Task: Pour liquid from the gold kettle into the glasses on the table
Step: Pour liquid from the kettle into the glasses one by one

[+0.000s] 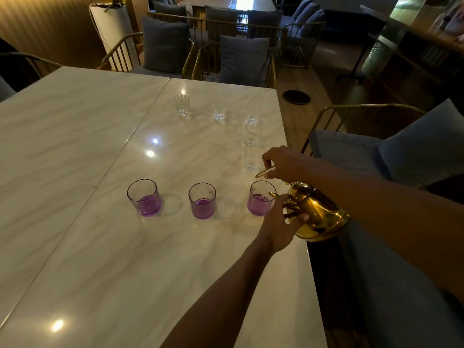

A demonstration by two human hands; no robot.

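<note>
Nearest the camera, the left forearm reaches up across the marble table (105,247), and the left hand (278,226) sits against the kettle (319,217), fingers curled around its front by the lid and the base of the spout. It steadies the gold body from the table side.

Right hand (281,163) is above and just behind, closed on the thin gold handle (263,172), pinching it between thumb and fingers. That arm comes in from the right edge, over the kettle.

Kettle hangs between both hands, tilted toward the left, right at the table's right edge with its belly out past the rim. Its spout tip is over the mouth of the right purple glass (261,198), and a thin pale stream shows inside that glass. Purple liquid fills it to about the middle.

Two more purple glasses stand in the same row: the middle glass (202,200) and the left glass (144,200), each upright, each with purple liquid low in the bottom, well apart from one another and from both hands.

Farther back, a tall clear glass (252,146) stands just beyond the right hand. Behind it, three short cut glasses (218,112) line up across the far part of the table; whether they hold anything cannot be told. Cushioned chairs (241,59) ring the far side.
</note>
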